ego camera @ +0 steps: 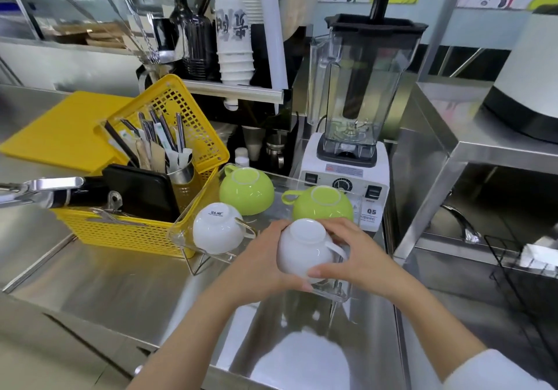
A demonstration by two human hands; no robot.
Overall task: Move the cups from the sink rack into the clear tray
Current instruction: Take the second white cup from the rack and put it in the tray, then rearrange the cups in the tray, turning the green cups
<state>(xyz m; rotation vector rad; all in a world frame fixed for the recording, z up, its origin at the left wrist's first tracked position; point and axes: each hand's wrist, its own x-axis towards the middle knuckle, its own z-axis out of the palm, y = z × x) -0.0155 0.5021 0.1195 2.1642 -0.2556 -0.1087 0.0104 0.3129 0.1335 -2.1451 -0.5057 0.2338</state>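
Fingers [324,272] of both hands wrap one white cup [305,249], held upside down at the near right corner of the clear tray [181,232] — the left hand [259,264] cradles its left side and underside, the right hand [359,261] closes over its right side beside the handle, thumb pressed on the lower rim. The cup is glossy, plain white, its foot ring facing up and its handle pointing right. Three more cups sit inverted in the tray: a white one [217,228] at the near left, with small print on its base, and two lime-green ones, one [246,190] at the back left and one [321,203] at the back right, just behind the held cup. The tray's left wall stands just beside a yellow basket [136,232]; a blender [350,160] stands close behind the tray's far edge. The steel counter [120,293] in front lies bare — and to the right it drops off into a sink with a black wire rack [519,271].
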